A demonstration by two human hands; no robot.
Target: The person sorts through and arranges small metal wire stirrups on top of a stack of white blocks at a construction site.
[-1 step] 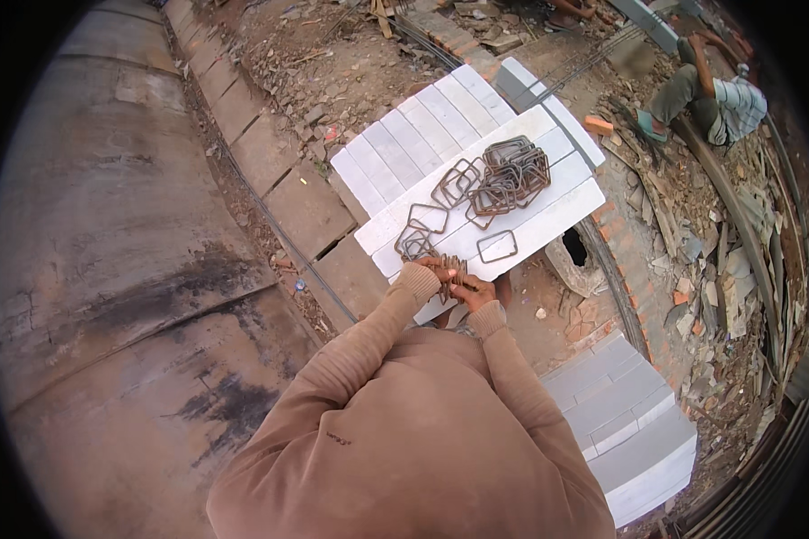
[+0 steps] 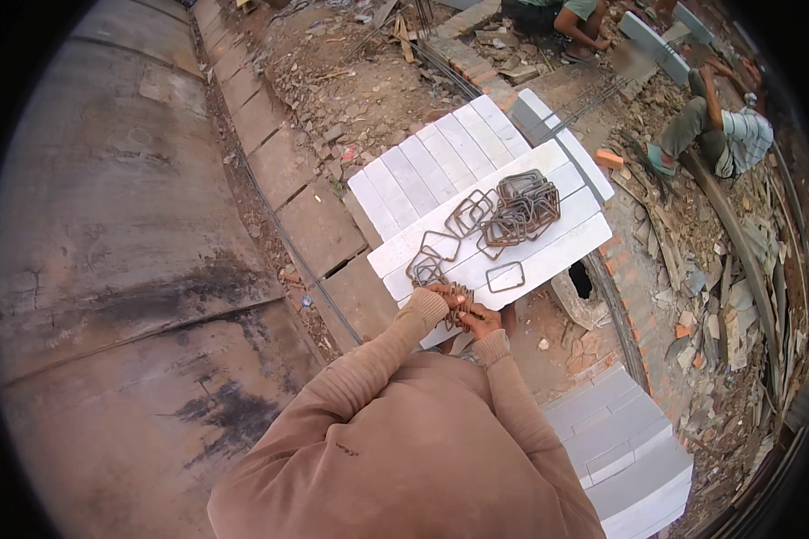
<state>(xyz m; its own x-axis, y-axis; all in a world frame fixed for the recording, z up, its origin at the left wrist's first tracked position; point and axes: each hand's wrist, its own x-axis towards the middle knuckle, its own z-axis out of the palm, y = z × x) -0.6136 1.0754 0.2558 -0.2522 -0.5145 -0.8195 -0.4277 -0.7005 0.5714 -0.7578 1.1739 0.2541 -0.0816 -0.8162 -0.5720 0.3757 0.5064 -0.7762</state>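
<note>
A bundle of rusty steel stirrups point(image 2: 459, 299), bent from rod into rectangles, is gathered between my two hands over the near edge of the white blocks point(image 2: 553, 238). My left hand point(image 2: 437, 294) is closed round its left side. From the right, my right hand point(image 2: 483, 322) grips the same bundle, the fingers partly hidden. Just beyond my left hand lie a few overlapping stirrups point(image 2: 425, 269). Farther off sits a tangled heap of stirrups point(image 2: 523, 207), and a single stirrup point(image 2: 506, 288) lies flat to the right of my hands.
More white blocks point(image 2: 440, 153) stand behind the work surface, and a grey-white block stack point(image 2: 616, 427) is at lower right. A concrete slab point(image 2: 126, 225) fills the left. Rubble and boards point(image 2: 737, 296) cover the right. Two people point(image 2: 737, 135) point(image 2: 571, 22) sit at upper right.
The whole view has shifted, so the blocks and stirrups appear slightly lower and more of the person at the top edge shows. Both hands still hold the bundle, which is turned a little.
</note>
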